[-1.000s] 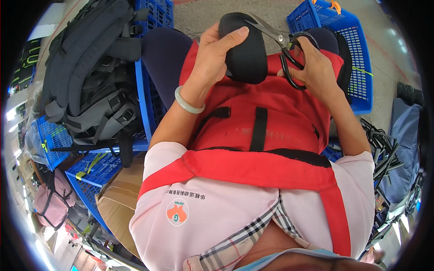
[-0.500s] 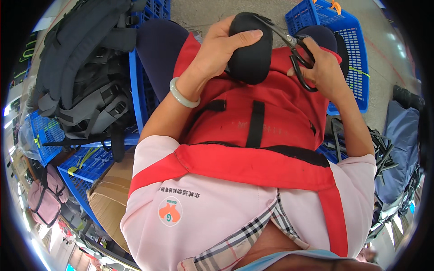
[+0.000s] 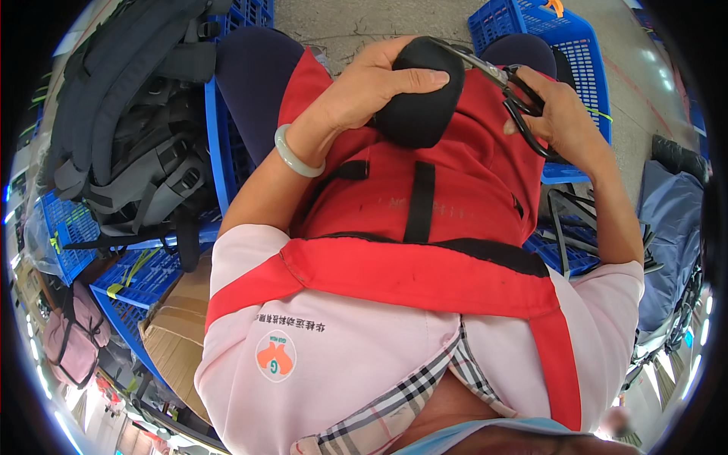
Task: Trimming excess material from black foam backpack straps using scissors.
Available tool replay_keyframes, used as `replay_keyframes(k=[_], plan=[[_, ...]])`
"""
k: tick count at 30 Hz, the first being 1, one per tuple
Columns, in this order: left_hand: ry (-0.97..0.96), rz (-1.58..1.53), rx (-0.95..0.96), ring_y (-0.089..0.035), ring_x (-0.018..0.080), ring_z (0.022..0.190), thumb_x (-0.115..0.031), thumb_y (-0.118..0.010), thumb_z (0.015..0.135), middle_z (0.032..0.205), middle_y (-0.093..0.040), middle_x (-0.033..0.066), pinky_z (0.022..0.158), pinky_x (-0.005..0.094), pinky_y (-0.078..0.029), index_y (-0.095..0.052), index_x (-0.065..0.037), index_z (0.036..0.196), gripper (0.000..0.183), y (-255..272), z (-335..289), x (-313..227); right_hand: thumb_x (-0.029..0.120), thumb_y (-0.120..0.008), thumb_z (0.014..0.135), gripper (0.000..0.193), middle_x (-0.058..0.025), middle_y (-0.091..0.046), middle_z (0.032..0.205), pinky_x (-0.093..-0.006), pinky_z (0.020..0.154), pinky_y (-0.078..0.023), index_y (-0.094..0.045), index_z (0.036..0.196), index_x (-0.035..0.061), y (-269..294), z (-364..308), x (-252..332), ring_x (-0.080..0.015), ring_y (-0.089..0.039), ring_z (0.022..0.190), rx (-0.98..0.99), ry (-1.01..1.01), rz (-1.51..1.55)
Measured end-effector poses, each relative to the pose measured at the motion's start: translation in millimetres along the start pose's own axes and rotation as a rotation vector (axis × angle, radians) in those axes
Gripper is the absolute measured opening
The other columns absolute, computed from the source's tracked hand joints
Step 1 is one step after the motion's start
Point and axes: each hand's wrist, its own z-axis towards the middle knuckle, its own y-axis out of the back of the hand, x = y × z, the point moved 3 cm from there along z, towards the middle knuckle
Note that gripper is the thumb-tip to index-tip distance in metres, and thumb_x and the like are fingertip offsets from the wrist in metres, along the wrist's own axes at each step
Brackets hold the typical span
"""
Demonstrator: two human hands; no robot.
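Observation:
My left hand (image 3: 387,85) grips a rounded black padded piece (image 3: 419,117), its thumb pressed flat across the front and the fingers behind it. The piece is held up over the red apron (image 3: 364,208) on my lap. In my right hand (image 3: 557,114) is a pair of scissors (image 3: 518,102) with black handles, fingers and thumb through the loops. The metal blades point left and reach the upper right edge of the black piece. Whether they touch or cut anything there is too small to tell. A pale bangle sits on my left wrist.
Black and grey backpacks (image 3: 129,144) are heaped on blue crates (image 3: 220,144) at my left, above a cardboard box (image 3: 178,326). Beyond my right knee stands a blue basket (image 3: 576,45). Black strips (image 3: 565,227) and dark blue fabric (image 3: 671,227) lie at the right.
The black piece has turned slightly in my left hand and shifted a little. My right hand with the scissors has moved slightly right and down.

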Motion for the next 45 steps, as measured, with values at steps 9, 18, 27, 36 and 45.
replay_keyframes(k=[9, 18, 27, 36, 45], plan=[[0.049, 0.023, 0.096, -0.062, 0.0094, 0.085, -0.01, -0.066, 0.087, 0.095, -0.066, 0.0025, 0.077, 0.0217, -0.05, -0.062, -0.002, 0.11, 0.025, -8, -3, 1, 0.019, -0.075, 0.07, 0.043, -0.0108, -0.039, 0.067, -0.0336, 0.056, -0.034, -0.048, 0.098, 0.0019, 15, -6, 7, -0.0223, -0.034, 0.06, 0.127, 0.032, 0.066], [0.139, 0.062, 0.16, -0.061, 0.0109, 0.095, -0.011, -0.067, 0.087, 0.104, -0.066, 0.0031, 0.087, 0.0227, -0.046, -0.063, -0.001, 0.115, 0.03, -15, -6, 7, 0.028, -0.078, 0.074, 0.043, -0.0119, -0.038, 0.063, -0.0361, 0.054, -0.034, -0.052, 0.093, 0.0001, 36, -1, 19, -0.0274, -0.033, 0.058, 0.258, -0.053, -0.032], [0.143, 0.05, 0.154, -0.062, 0.0103, 0.089, -0.009, -0.067, 0.086, 0.097, -0.066, 0.003, 0.081, 0.0231, -0.049, -0.063, -0.001, 0.11, 0.026, -14, -6, 9, 0.03, -0.077, 0.077, 0.041, -0.0044, -0.035, 0.062, -0.0327, 0.054, -0.032, -0.048, 0.082, 0.0003, 31, 12, -2, -0.0155, -0.036, 0.058, 0.345, 0.012, 0.019], [-0.079, -0.162, -0.124, -0.066, 0.0129, 0.082, -0.008, -0.067, 0.086, 0.093, -0.068, 0.0061, 0.073, 0.0255, -0.054, -0.065, 0.0, 0.103, 0.019, 17, -12, -2, 0.037, -0.078, 0.072, 0.061, -0.0089, -0.042, 0.08, -0.0321, 0.07, -0.041, -0.049, 0.11, 0.0007, -17, 11, 2, -0.0206, -0.043, 0.074, 0.016, 0.069, 0.217], [-0.238, -0.284, -0.35, -0.066, 0.014, 0.078, -0.006, -0.063, 0.089, 0.089, -0.068, 0.006, 0.073, 0.0267, -0.054, -0.064, -0.003, 0.099, 0.011, 27, -11, -11, 0.039, -0.083, 0.067, 0.074, -0.0116, -0.056, 0.089, -0.0358, 0.072, -0.046, -0.044, 0.118, 0.0032, -94, 15, 27, -0.0261, -0.054, 0.078, -0.084, -0.058, 0.515]])
